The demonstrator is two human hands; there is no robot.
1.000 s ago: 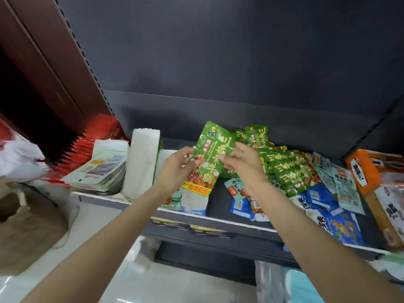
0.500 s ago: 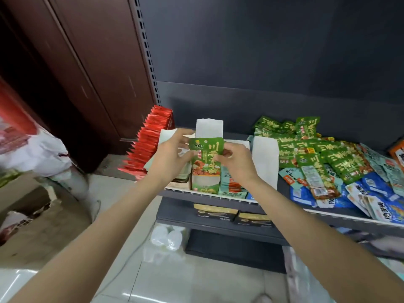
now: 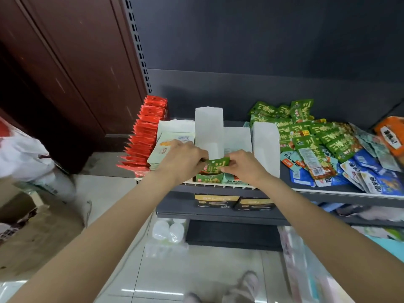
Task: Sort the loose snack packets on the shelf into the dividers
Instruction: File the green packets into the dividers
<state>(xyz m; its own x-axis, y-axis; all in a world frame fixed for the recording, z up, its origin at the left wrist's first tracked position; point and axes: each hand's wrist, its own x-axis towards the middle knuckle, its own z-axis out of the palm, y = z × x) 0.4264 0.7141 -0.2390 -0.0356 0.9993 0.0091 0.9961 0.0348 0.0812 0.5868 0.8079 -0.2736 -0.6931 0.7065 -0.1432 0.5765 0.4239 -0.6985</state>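
**Green snack packet held over a divider slot at the shelf front**

The green packet sits at the front edge of the shelf, between two white dividers, directly above other green packets already standing in that slot. The left hand pinches its upper left corner and the right hand pinches its upper right corner, fingers curled onto the top seal. The packet appears to be a thin foil pouch: light, flexible, probably slick on its printed faces, with soft contents that yield if squeezed. The crimped top seal is the stiffest part and the best place to hold; a two-corner grip keeps the pouch flat and upright as it drops in. How far its lower edge has entered the slot cannot be judged, since the hands cover it. To the right, well apart from the hands, a loose pile of green packets lies unsorted, mixed with blue and pale packets. To the left stand a pale stack and a row of red packets.
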